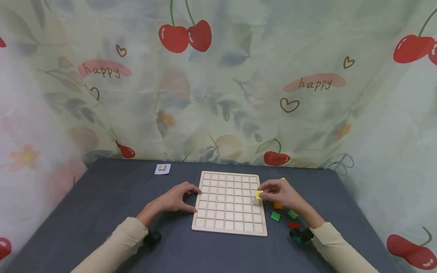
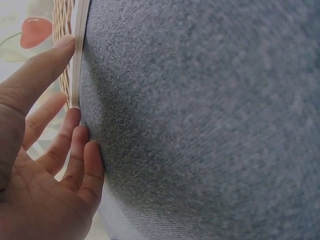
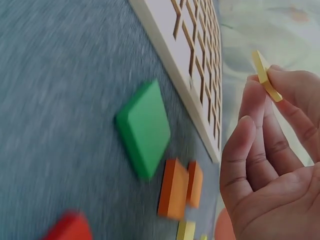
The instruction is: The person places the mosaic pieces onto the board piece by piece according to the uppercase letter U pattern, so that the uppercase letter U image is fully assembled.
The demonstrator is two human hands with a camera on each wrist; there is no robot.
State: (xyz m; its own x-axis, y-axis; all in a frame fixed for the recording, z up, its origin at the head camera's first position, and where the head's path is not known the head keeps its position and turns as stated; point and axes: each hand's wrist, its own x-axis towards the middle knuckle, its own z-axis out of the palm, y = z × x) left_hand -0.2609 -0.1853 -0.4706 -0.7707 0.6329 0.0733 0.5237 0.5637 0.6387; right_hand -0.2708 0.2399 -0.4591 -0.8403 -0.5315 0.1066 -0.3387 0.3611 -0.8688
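Note:
A pale wooden grid board (image 1: 229, 207) lies on the dark cloth-covered table. Thumb and fingers of my left hand (image 1: 177, 198) touch its left edge, fairly straight and spread apart; the left wrist view shows the fingertips (image 2: 73, 116) against the rim. Over the board's right edge, my right hand (image 1: 280, 192) pinches a yellow square tile (image 3: 265, 75) between thumb and fingers, raised above the table in the right wrist view. Beside the board lie a green tile (image 3: 145, 131), orange tiles (image 3: 174, 190) and a red tile (image 3: 70, 227). The grid's cells hold no tiles.
A small printed card (image 1: 162, 169) with a coloured pattern lies at the back left of the table (image 1: 112, 197). Another green tile (image 1: 292, 214) rests under the right forearm. A patterned curtain (image 1: 218, 83) hangs behind and along both sides.

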